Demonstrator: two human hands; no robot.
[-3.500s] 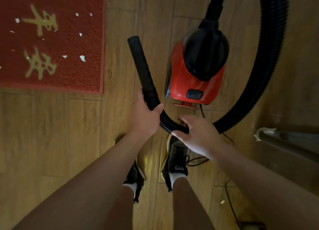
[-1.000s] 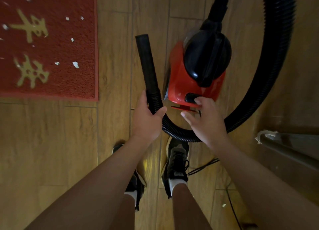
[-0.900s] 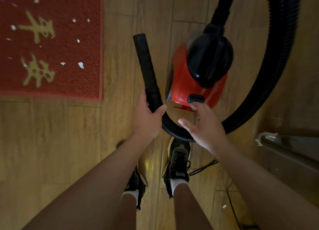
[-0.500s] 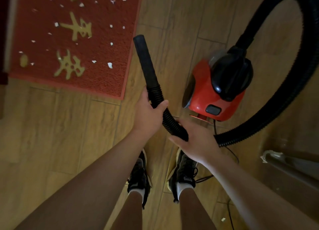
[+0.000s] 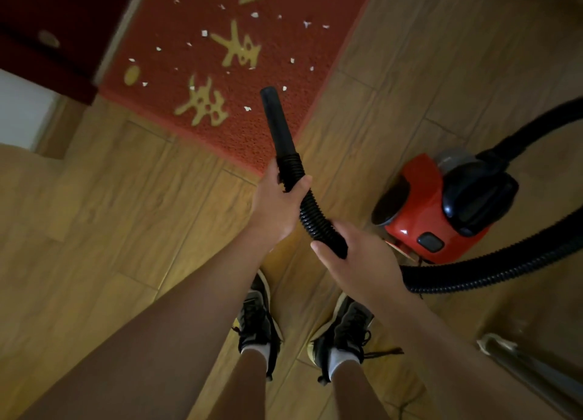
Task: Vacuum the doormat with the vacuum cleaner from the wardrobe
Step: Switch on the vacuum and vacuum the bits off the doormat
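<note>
While both hands, left hand (image 5: 277, 205) and right hand (image 5: 359, 262), wrap the bendy black ribbed hose (image 5: 310, 213), its stiff black tube end (image 5: 277, 123) looks light to aim.

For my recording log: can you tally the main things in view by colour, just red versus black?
Red: 2, the doormat and the vacuum cleaner body.
Black: 3, the hose with its nozzle held in both hands, left and right, and two shoes, and.
Total: 5.
</note>
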